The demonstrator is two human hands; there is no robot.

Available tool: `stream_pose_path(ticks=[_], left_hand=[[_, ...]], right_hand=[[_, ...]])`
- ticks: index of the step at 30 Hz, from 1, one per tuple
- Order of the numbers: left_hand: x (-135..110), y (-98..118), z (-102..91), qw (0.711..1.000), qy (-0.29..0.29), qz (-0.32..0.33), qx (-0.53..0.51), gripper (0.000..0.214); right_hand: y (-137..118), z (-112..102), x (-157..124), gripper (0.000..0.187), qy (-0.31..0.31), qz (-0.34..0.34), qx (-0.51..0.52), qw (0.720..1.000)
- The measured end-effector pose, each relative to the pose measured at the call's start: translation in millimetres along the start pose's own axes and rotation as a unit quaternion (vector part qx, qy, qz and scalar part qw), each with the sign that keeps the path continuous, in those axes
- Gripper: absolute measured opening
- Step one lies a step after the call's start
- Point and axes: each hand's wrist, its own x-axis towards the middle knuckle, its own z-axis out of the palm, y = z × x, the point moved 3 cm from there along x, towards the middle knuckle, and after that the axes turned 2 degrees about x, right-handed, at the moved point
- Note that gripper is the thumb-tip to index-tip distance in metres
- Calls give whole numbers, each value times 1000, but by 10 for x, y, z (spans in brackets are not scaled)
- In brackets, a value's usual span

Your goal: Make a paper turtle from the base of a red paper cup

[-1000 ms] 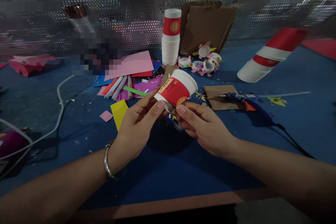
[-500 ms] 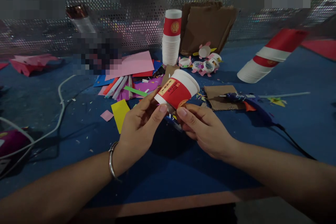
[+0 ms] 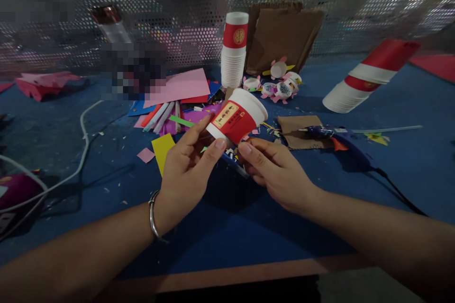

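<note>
A red and white paper cup is held up tilted over the table, its wide rim toward the upper right. My left hand, with a metal bangle at the wrist, grips the cup's narrow base end between thumb and fingers. Against the lower side of the cup, my right hand pinches with thumb and forefinger; its other fingers are curled and partly hidden. Paper scraps show below the cup, between my hands.
A cup stack stands at the back; another stack leans at right. A glue gun rests on cardboard. Small paper crafts, markers, coloured sheets and a white cable lie around. The table's front edge is near.
The cup has turned slightly in my hands, so its printed label faces me more and the round gold emblem has rolled out of sight. Both hands keep their hold.
</note>
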Motion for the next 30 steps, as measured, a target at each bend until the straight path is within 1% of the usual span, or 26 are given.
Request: stream_pose_path(ticks=[3, 8, 14, 17, 19, 22, 26, 28, 30], left_hand=[[26, -10, -13, 1000, 6, 10, -1, 51], [35, -17, -25, 1000, 22, 0, -11, 56], [54, -59, -15, 997, 10, -56, -59, 54], [59, -73, -14, 996, 8, -69, -62, 53], [47, -53, -15, 998, 5, -51, -38, 54], [12, 27, -14, 999, -6, -3, 32, 55], [-15, 135, -12, 992, -18, 59, 109, 47], [-20, 155, -14, 988, -20, 76, 132, 46], [-26, 150, -15, 988, -20, 75, 130, 49]], right_hand=[[17, -6, -2, 61, -5, 6, 2, 1000], [37, -10, -2, 59, -12, 3, 5, 1000], [55, -23, 4, 62, -8, -1, 13, 1000], [64, -25, 9, 62, -5, 2, 19, 1000], [56, -20, 9, 62, -6, -6, 22, 1000], [32, -4, 4, 62, -8, -23, 26, 999], [16, 15, -8, 60, -10, -38, 37, 999], [13, 17, -15, 60, -11, -45, 39, 998], [8, 15, -23, 59, -12, -49, 39, 998]])
